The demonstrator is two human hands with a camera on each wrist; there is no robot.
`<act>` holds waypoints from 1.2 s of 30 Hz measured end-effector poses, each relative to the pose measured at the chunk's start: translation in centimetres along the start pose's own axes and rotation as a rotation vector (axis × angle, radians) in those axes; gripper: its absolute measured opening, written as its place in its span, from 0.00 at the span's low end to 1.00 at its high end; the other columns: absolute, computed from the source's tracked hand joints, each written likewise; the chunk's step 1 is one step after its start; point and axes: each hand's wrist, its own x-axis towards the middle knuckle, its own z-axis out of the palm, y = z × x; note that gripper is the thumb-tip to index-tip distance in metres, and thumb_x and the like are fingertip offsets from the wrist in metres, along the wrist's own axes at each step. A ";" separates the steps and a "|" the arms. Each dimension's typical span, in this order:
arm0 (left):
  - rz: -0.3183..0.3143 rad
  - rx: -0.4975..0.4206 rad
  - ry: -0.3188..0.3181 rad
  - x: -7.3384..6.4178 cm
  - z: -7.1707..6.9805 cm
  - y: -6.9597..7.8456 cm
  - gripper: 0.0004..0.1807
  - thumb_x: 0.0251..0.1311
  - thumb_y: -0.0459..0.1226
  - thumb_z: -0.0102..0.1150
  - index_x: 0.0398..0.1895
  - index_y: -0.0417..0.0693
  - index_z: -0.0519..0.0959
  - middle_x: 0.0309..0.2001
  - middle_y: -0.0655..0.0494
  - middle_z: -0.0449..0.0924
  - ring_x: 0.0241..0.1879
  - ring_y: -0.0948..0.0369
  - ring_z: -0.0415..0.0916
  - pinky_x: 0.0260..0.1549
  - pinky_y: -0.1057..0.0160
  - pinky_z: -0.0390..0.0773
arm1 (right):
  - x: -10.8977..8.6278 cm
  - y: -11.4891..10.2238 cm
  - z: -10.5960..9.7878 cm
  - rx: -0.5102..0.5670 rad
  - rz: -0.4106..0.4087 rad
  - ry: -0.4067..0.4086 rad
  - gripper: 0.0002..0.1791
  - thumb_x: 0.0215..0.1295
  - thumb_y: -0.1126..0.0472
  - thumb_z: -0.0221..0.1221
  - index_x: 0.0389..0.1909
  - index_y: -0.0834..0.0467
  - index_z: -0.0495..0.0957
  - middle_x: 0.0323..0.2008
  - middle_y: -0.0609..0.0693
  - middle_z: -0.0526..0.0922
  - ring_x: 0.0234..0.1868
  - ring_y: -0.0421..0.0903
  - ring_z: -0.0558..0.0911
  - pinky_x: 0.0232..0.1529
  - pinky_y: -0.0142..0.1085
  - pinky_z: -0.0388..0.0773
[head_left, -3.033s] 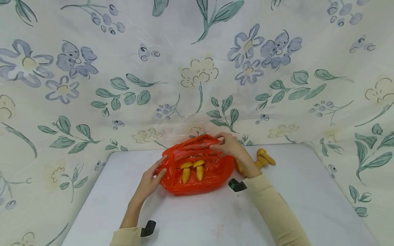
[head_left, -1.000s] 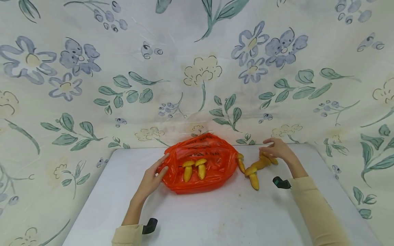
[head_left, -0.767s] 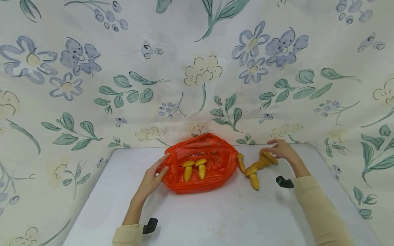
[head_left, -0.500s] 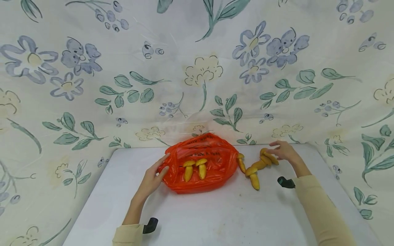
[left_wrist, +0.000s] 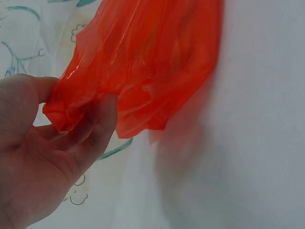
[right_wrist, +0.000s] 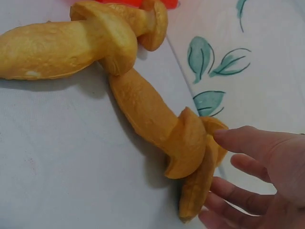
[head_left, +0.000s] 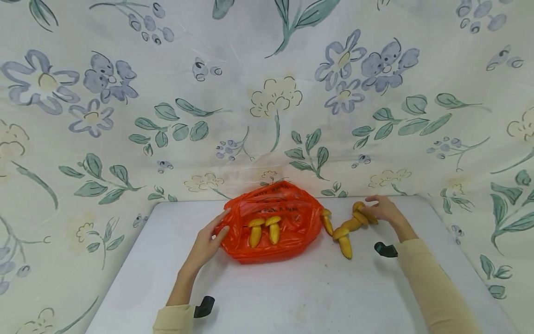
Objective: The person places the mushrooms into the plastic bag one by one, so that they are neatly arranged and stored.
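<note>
A red plastic bag (head_left: 292,239) with dark lettering lies open-mouthed at the back of the table. Two yellow toy-like mushrooms (head_left: 255,234) show side by side in its mouth. My left hand (head_left: 205,242) grips the bag's left edge; in the left wrist view the film passes between thumb and fingers. At the far end of a row of mushrooms, my right hand (head_left: 388,212) reaches round the outermost mushroom (right_wrist: 194,195). Its thumb is at the cap and the fingertips are right beside the stem, in a loose curve.
More mushrooms lie between bag and right hand: one (head_left: 327,222) against the bag's right side, one (head_left: 344,246) pointing toward me, and one (right_wrist: 147,109) overlapping the outermost. Behind the white table (head_left: 292,297) hangs a flowered cloth (head_left: 233,125).
My right hand has left the bag's top edge and moved right to the outermost mushroom, lowering and closing in on it lately. The left hand stays at the bag's left edge.
</note>
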 end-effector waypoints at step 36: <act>-0.010 -0.004 0.001 -0.2 -0.1 0.0 0.29 0.72 0.40 0.52 0.74 0.67 0.61 0.72 0.49 0.66 0.60 0.49 0.73 0.49 0.56 0.84 | 0.1 0.4 0.6 0.010 -0.014 -0.010 0.30 0.71 0.55 0.55 0.69 0.66 0.62 0.66 0.73 0.66 0.62 0.67 0.71 0.61 0.56 0.74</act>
